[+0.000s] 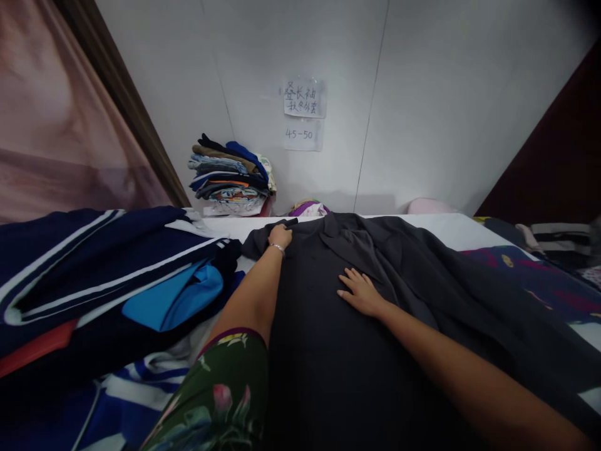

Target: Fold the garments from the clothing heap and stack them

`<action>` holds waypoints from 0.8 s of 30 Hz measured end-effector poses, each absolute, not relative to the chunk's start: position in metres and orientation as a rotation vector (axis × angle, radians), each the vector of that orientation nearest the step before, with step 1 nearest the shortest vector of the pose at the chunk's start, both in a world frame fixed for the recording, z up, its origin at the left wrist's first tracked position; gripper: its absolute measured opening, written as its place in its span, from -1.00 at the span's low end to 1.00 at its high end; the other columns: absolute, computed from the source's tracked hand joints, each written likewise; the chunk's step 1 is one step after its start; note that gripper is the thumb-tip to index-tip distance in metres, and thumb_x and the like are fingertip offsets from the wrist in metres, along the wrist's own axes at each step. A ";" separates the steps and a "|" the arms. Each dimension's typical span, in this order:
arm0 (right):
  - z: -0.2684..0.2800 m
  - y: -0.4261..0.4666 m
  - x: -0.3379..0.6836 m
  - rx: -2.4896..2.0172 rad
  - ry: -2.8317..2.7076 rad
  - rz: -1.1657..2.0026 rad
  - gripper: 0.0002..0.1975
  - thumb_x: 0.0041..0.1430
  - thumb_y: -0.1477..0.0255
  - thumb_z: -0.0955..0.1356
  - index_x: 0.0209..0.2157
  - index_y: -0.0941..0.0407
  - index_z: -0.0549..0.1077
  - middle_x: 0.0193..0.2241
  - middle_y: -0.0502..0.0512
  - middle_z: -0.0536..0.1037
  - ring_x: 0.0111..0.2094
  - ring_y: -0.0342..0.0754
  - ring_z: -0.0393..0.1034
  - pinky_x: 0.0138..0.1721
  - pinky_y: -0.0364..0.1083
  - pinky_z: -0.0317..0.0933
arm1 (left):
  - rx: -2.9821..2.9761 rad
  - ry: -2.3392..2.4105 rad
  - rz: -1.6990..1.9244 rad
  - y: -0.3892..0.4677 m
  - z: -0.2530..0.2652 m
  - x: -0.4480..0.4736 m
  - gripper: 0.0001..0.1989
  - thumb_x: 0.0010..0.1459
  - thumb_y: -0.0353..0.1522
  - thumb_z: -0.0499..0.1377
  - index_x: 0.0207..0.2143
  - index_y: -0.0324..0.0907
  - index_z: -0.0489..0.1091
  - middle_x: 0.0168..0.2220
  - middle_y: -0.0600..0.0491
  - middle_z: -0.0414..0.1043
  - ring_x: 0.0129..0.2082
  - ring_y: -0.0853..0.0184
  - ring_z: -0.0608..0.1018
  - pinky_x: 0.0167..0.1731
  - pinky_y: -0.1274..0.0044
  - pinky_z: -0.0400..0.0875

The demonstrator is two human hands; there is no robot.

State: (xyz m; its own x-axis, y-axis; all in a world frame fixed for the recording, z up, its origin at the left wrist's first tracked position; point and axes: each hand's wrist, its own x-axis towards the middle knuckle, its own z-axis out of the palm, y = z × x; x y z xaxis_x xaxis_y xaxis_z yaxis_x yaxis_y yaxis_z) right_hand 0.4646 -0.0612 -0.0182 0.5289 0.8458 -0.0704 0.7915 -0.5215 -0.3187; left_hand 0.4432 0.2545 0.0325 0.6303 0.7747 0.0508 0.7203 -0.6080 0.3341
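Observation:
A dark grey suit jacket (319, 300) lies spread on the white table, its collar and lapels toward the wall. One of its sleeves stretches off to the right. At the jacket's left shoulder area, my left hand (280, 236) is closed on a pinch of the dark cloth, and a bracelet circles that wrist. My right hand (360, 293) rests flat beside the lapel, fingers spread and touching the fabric. The jacket's lower part runs down toward me into shadow.
A heap of navy and blue garments (117, 269) with white stripes fills the left side. Against the wall (422, 113) stands a stack of folded clothes (232, 172). Handwritten paper signs (304, 113) hang above. More patterned clothing (530, 275) lies at right.

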 end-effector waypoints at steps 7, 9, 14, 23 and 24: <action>-0.021 -0.055 0.459 -2.565 -1.395 0.168 -0.35 0.29 0.06 0.07 0.28 0.12 0.12 0.33 0.18 -0.03 0.34 0.10 -0.28 0.27 0.14 -0.31 | 2.656 1.150 0.490 0.238 0.040 0.437 -0.66 0.23 -0.34 0.02 -0.04 -0.30 0.41 -0.07 -0.28 0.46 0.00 0.08 0.46 -0.03 0.31 0.30; -0.024 -0.056 0.457 -2.562 -1.405 0.157 -0.35 0.29 0.06 0.07 0.28 0.11 0.12 0.33 0.18 -0.03 0.34 0.10 -0.28 0.27 0.14 -0.30 | 2.718 1.019 0.564 0.221 0.040 0.432 -0.62 0.26 -0.30 -0.02 0.07 -0.23 0.33 0.06 -0.19 0.39 0.12 0.17 0.37 0.12 0.34 0.17; -0.021 -0.054 0.461 -2.538 -1.387 0.191 -0.36 0.28 0.09 0.11 0.27 0.14 0.13 0.32 0.22 -0.03 0.34 0.12 -0.29 0.27 0.16 -0.32 | 2.987 0.220 0.458 0.163 0.012 0.401 -0.52 0.25 -0.12 -0.02 0.14 -0.11 0.27 0.26 -0.03 0.15 0.29 0.22 0.12 0.26 0.29 -0.13; 0.004 -0.125 0.447 -2.266 -1.222 0.206 -0.47 0.19 0.29 0.26 0.15 0.22 0.33 0.24 0.29 0.17 0.31 0.10 -0.10 0.26 0.12 -0.12 | 2.844 0.384 0.165 0.122 0.019 0.372 -0.51 0.27 -0.13 -0.05 0.11 -0.22 0.32 0.24 -0.13 0.17 0.27 0.20 0.17 0.21 0.38 0.05; 0.004 -0.145 0.437 -2.236 -1.198 0.201 -0.49 0.18 0.29 0.27 0.14 0.20 0.34 0.23 0.28 0.20 0.29 0.09 -0.05 0.26 0.13 -0.09 | 2.827 0.344 0.178 0.114 0.025 0.367 -0.52 0.26 -0.16 -0.02 0.10 -0.22 0.34 0.23 -0.12 0.20 0.26 0.23 0.19 0.21 0.41 0.05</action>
